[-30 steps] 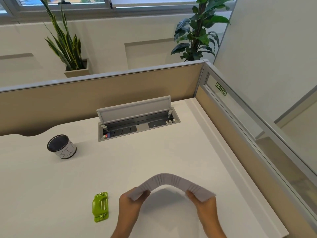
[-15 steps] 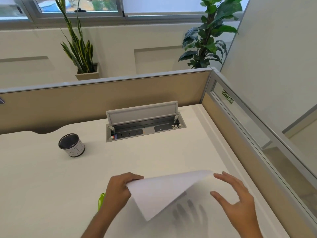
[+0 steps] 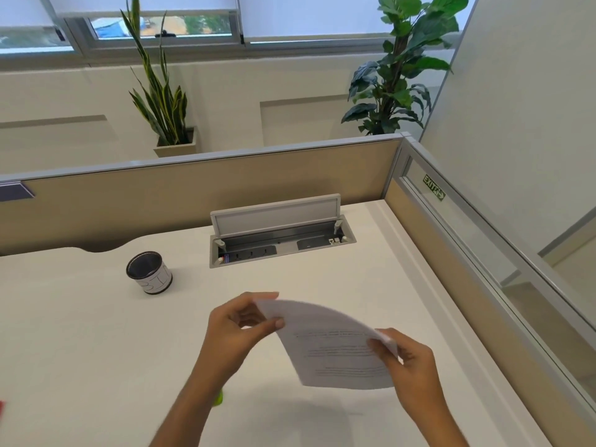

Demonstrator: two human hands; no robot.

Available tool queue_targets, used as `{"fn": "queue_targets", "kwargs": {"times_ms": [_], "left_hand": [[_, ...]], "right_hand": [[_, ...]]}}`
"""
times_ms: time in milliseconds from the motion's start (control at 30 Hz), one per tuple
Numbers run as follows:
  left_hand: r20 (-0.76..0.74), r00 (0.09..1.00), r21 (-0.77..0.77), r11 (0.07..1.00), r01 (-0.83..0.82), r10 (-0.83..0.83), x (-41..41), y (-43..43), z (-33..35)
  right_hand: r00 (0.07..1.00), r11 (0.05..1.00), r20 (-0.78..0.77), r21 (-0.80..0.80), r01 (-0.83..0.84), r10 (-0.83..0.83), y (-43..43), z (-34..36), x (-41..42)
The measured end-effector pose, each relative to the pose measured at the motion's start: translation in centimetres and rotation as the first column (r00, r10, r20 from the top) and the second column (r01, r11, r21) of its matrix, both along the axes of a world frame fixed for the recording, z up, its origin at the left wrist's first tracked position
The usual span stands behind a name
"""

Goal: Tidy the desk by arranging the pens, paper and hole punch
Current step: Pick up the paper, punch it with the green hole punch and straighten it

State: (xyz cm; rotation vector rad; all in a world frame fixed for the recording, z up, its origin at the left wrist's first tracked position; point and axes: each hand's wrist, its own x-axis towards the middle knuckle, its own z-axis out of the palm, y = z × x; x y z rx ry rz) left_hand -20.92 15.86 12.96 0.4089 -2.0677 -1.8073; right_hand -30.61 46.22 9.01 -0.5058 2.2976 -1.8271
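Observation:
A sheet of white paper [image 3: 335,350] with faint printed lines is lifted off the white desk [image 3: 80,343] and bent in an arc. My left hand [image 3: 238,327] pinches its upper left corner between thumb and fingers. My right hand [image 3: 406,362] grips its right edge. The green hole punch [image 3: 219,398] lies on the desk under my left forearm; only a small sliver shows. A black and white pen cup [image 3: 149,272] stands upright at the left, apart from both hands. No pens are visible.
An open cable tray [image 3: 280,240] with sockets and a raised lid is set into the desk behind the paper. Beige partition panels [image 3: 193,195] close off the back and right sides. A red object [image 3: 1,411] peeks in at the left edge.
The paper went from a two-handed bent stack to a sheet held by the left hand alone. Now my right hand grips its right edge again. The camera has tilted up.

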Motion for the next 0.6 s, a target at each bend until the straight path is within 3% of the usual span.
{"fn": "queue_targets", "kwargs": {"times_ms": [100,200,400,600], "left_hand": [[0.030,0.989,0.153,0.978,0.141,-0.147,-0.4,0.9,-0.9],[0.034,0.975,0.221,0.953,0.208,-0.220,-0.9,2.5,-1.9],[0.066,0.998,0.250,0.968,-0.013,-0.004,-1.4,5.0,-4.3],[0.216,0.976,0.244,0.965,-0.090,0.036,0.0,6.8,-8.5]], "right_hand": [[0.979,0.976,0.195,-0.193,0.100,-0.062,-1.2,0.8,0.3],[0.971,0.963,0.226,-0.239,0.127,-0.072,-2.4,1.4,0.6],[0.972,0.950,0.193,-0.252,0.184,-0.137,-3.9,-0.4,1.7],[0.928,0.959,0.327,-0.151,0.239,-0.179,-4.4,-6.0,4.0]]}}
